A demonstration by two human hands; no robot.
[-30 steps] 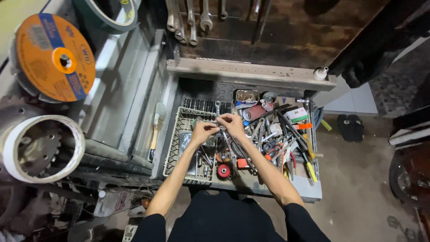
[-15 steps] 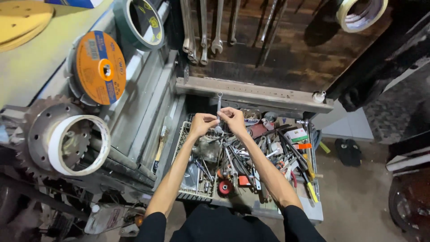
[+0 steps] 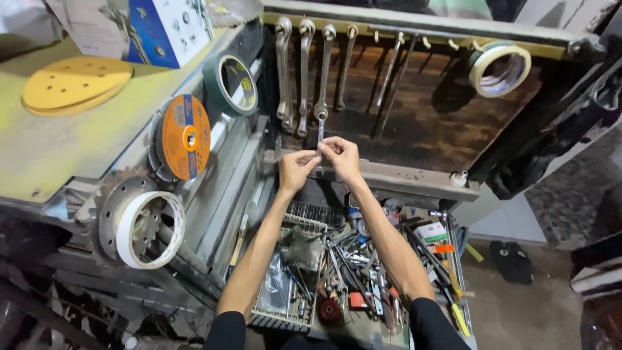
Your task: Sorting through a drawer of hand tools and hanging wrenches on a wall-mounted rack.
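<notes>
Steel wrench pinched between fingers of left hand and right hand; could slip into cluttered drawer if grip loosens.

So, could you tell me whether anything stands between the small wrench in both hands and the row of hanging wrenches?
Nothing visible does. Both hands hold the small wrench just below the hanging wrenches.
</notes>
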